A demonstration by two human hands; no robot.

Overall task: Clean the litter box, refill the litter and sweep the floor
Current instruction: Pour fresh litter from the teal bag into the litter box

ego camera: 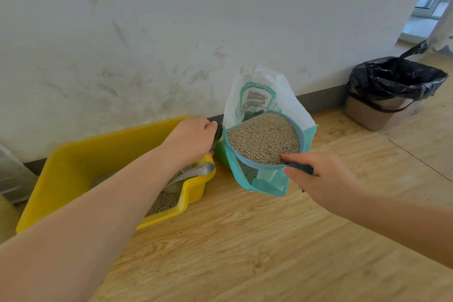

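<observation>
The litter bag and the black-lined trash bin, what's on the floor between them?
In the head view, only bare wooden floor lies between the litter bag and the trash bin, with dark baseboard behind.

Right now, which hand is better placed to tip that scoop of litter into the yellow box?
The right hand: it grips the handle of the full blue scoop. The left hand holds the litter bag's edge beside the yellow litter box.

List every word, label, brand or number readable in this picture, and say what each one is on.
No text can be read anywhere.
Litter bag: only a teal emblem with an animal figure shows; any lettering is too blurred to read.
Yellow litter box, blue scoop, bin: no markings visible.
</observation>
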